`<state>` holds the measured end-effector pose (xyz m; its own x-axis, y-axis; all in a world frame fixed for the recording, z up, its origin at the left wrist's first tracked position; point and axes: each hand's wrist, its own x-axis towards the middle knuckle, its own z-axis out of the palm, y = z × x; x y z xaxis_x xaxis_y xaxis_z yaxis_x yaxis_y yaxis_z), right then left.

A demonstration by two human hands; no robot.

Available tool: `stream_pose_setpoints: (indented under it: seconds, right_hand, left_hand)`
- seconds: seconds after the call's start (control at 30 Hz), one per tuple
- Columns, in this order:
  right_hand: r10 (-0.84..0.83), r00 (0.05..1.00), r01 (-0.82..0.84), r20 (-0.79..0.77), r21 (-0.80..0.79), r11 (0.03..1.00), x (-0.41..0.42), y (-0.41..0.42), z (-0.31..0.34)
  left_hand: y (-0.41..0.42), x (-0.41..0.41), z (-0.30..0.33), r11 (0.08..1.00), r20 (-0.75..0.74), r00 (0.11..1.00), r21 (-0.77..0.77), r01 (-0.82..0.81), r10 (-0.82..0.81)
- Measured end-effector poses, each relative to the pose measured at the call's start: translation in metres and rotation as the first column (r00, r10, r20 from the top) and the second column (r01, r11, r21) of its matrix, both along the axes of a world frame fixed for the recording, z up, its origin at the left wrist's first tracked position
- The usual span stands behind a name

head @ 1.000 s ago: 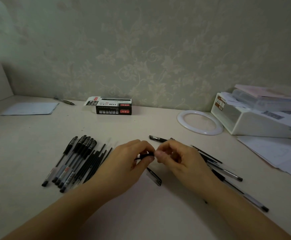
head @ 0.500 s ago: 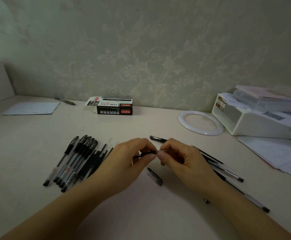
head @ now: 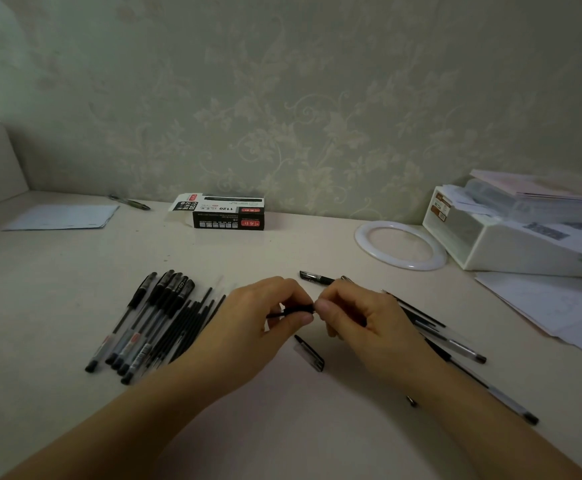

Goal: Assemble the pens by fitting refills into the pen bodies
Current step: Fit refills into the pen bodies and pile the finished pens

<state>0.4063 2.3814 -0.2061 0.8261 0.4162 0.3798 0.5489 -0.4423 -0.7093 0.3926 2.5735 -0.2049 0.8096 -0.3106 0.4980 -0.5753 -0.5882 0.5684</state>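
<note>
wall (head: 317, 116): pale green, leafy vine pattern | table (head: 282, 427): cream | box (head: 229, 216): black, white, red labels | ring (head: 400, 244): white | pens (head: 151, 323): black caps, clear barrels | tray (head: 511, 251): white

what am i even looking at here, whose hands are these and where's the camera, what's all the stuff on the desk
There is no machine here. A person wears a wide-angle camera on the head, so you look forward and down at their own two bare hands, as they would see them.

The left hand and the right hand meet over a pale desk. Between their fingertips they pinch a thin black refill; what the right hand does to its end is hidden.

On the desk: a row of capped pens to the left with spare black refills beside them, a loose pen cap below the hands, and more pen parts to the right. Farther back sit a black pen box, a white ring, a white storage box and papers.
</note>
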Motion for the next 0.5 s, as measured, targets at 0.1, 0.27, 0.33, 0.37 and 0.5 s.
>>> stream_pose_setpoints:
  seconds: [0.1, 0.27, 0.33, 0.37, 0.5]
  right_hand:
    - [0.004, 0.999, -0.004, -0.046, 0.012, 1.0, 0.0, 0.0, 0.0]
    - [-0.107, 0.993, 0.107, -0.039, -0.011, 0.994, -0.002, 0.004, -0.002]
    - [-0.19, 0.982, 0.19, 0.017, -0.178, 0.966, -0.002, 0.003, -0.003]
    - [-0.201, 0.978, 0.211, 0.065, -0.293, 0.932, -0.002, 0.002, -0.004]
    - [-0.06, 0.989, 0.119, 0.132, -0.505, 0.855, -0.005, 0.004, -0.007]
  left_hand:
    - [0.001, -0.001, 0.003, 0.999, 0.053, 0.999, 0.033, 0.009, -0.011]
    - [0.002, 0.0, 0.002, 0.998, 0.068, 0.996, 0.008, -0.066, 0.066]
    - [0.004, 0.004, 0.0, 0.989, 0.057, 0.988, -0.031, -0.141, 0.143]
    - [0.007, 0.006, -0.001, 0.982, 0.038, 0.982, -0.053, -0.182, 0.185]
    - [0.012, 0.012, -0.005, 0.964, -0.051, 0.966, -0.07, -0.255, 0.252]
